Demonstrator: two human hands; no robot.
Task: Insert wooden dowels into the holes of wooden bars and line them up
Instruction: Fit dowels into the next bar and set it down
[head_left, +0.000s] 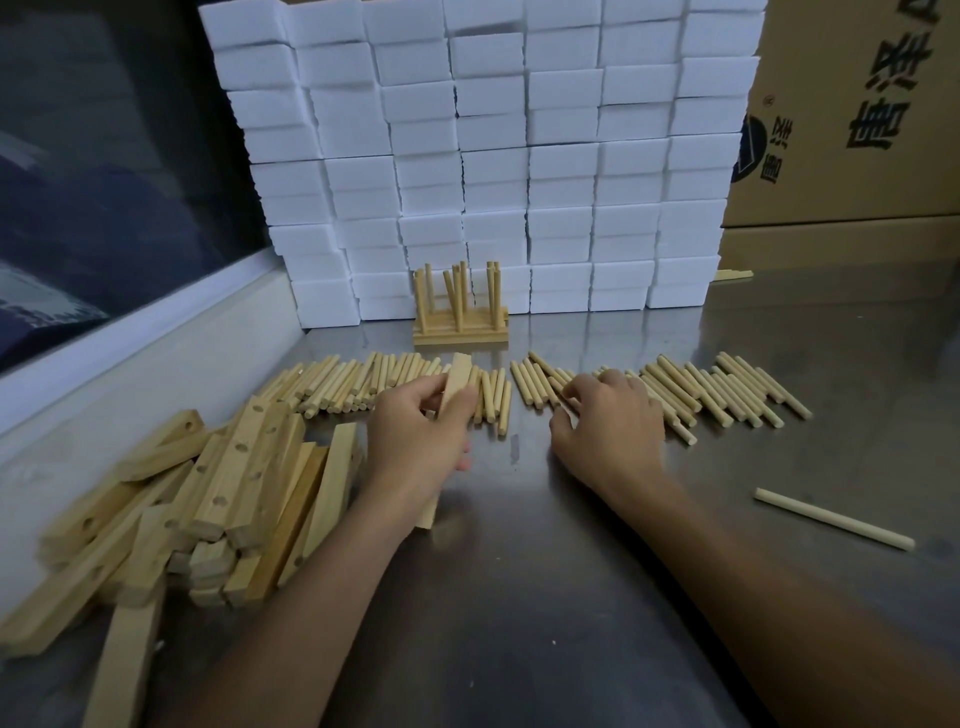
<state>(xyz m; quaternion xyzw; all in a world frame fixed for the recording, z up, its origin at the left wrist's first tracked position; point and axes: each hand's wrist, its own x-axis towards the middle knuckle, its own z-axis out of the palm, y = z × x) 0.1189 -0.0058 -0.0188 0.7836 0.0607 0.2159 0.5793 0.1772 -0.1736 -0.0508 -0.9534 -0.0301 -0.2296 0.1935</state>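
Note:
My left hand (415, 436) grips a wooden bar (457, 382) tilted upright, its lower end on the steel table near my wrist. My right hand (608, 421) lies palm down on the right row of wooden dowels (727, 389), fingers curled over them; whether it pinches one is hidden. A left row of dowels (358, 384) lies behind my left hand. Finished bars with dowels standing in their holes (460, 312) sit lined up at the back, against the white blocks. A pile of drilled bars (208, 493) lies at the left.
A wall of stacked white foam blocks (483, 156) closes off the back. A cardboard box (857, 114) stands at the back right. One longer dowel (834, 518) lies alone on the steel table (519, 571) at the right. A white ledge (130, 364) runs along the left.

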